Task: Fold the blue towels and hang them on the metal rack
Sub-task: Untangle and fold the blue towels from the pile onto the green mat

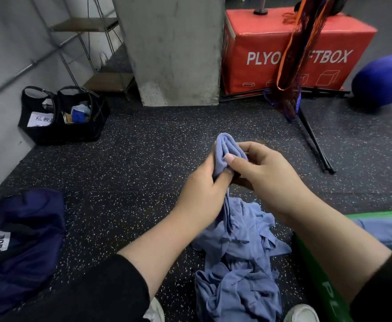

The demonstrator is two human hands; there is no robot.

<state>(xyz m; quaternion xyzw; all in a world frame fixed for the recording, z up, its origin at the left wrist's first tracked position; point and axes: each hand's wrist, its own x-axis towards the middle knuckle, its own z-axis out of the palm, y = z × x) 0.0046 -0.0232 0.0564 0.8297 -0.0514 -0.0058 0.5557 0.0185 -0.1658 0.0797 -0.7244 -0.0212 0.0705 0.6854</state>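
I hold one light blue towel up in front of me, bunched into a narrow bundle. My left hand grips its lower part, and my right hand pinches its upper fold with thumb and fingers. The towel's tail hangs down between my hands. Under it, a crumpled heap of blue towels lies on the speckled floor between my shoes. Another flat blue towel lies on a green box at the right. A metal rack with wooden shelves stands against the wall at the far left.
A dark blue bag lies at the left, a black tote by the wall. A concrete pillar, a red plyo box, a blue ball and a black stand with hanging netting fill the back.
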